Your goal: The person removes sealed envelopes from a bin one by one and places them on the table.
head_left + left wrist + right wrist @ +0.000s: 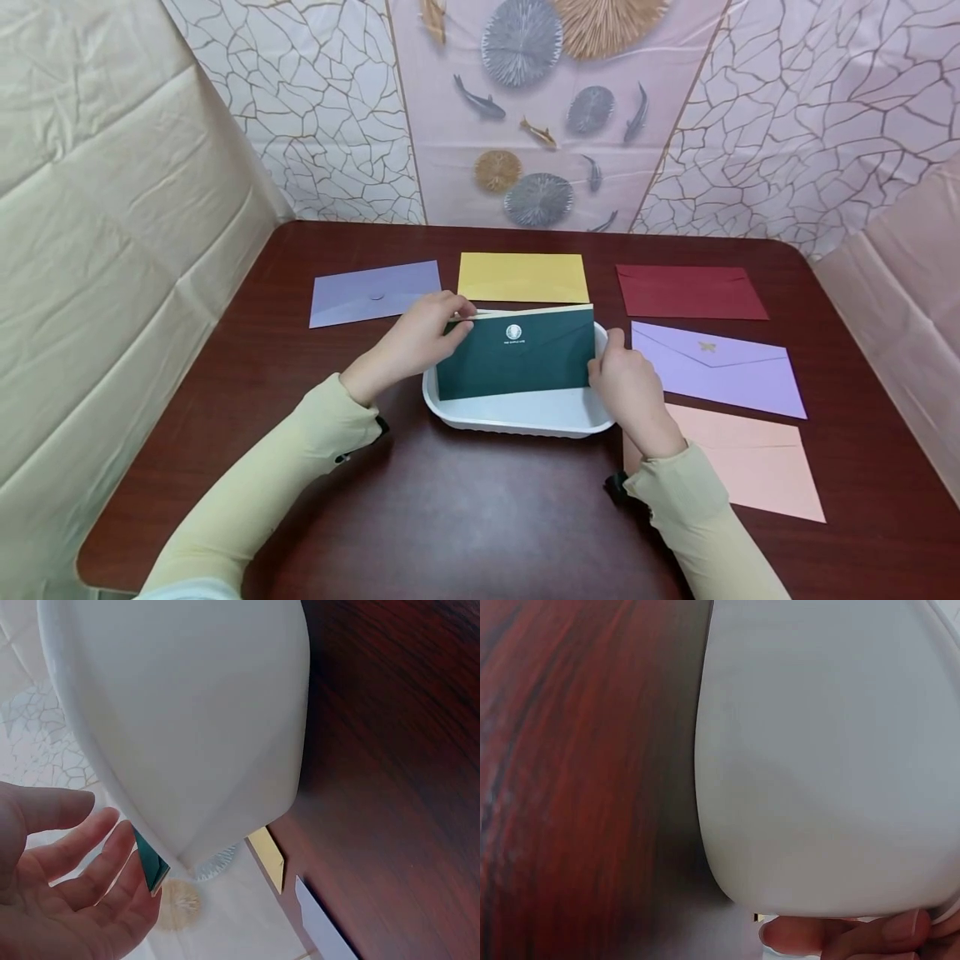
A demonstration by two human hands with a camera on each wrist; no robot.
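A dark green envelope with a white emblem leans in the white tray, and a cream edge shows along its top. My left hand is at the envelope's upper left corner. In the left wrist view its fingers lie loosely behind the green corner, while the thumb stays apart. At the tray's right end my right hand grips the rim, its thumb beside the envelope's right edge. The right wrist view shows curled fingertips against the tray's outer wall.
Around the tray on the dark wooden table lie a blue-grey envelope, a yellow one, a dark red one, a lilac one and a peach one. Patterned cloth hangs behind the table.
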